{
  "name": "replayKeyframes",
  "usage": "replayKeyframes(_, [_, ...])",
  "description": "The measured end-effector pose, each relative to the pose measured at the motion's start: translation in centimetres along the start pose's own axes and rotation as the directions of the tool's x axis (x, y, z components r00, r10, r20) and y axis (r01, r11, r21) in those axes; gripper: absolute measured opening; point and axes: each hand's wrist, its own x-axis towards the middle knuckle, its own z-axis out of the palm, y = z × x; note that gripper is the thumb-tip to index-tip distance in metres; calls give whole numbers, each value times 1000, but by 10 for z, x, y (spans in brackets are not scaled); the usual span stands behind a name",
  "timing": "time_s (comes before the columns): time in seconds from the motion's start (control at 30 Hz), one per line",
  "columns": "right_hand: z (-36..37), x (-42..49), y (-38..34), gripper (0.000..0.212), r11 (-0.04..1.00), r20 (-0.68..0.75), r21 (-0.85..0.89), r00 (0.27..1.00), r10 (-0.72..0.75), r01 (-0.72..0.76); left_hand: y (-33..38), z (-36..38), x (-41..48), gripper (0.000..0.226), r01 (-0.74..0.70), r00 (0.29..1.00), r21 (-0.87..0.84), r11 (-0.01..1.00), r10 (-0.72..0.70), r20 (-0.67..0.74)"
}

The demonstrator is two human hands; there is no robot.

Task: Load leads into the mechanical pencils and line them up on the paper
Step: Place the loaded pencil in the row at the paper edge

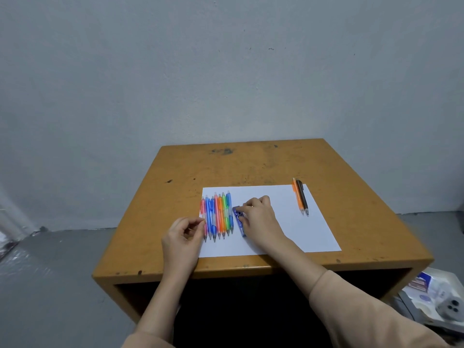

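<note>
On paper [276, 222], pencil row [218, 214], right hand [258, 217] holding lead case [238, 218], two pencils [300, 197] apart

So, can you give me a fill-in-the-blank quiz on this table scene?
The right hand holds a ___ lead case.
The paper under the pencils is ___.
Apart on the right lie ___ pencils, an orange pencil and a dark pencil.
The left hand is at the ___ end of the pencil row.
Missing words: blue; white; two; left.

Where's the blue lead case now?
In the head view, the blue lead case lies on the white paper, just right of the row of coloured pencils, gripped by the right hand.
</note>
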Motion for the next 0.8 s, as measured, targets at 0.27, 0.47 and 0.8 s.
replayKeyframes(0.27, [1,0,1,36,998,-58,55,998,-16,19,-1,0,0,4,12,1000,9,1000,-12,11])
replayKeyframes(0.47, [-20,-3,18,26,906,-229,419,959,166,-57,0,-1,0,6,16,1000,7,1000,-16,18])
replayKeyframes(0.8, [-21,-17,42,42,880,-152,376,917,369,-292,-3,0,0,6,-5,1000,15,1000,5,10])
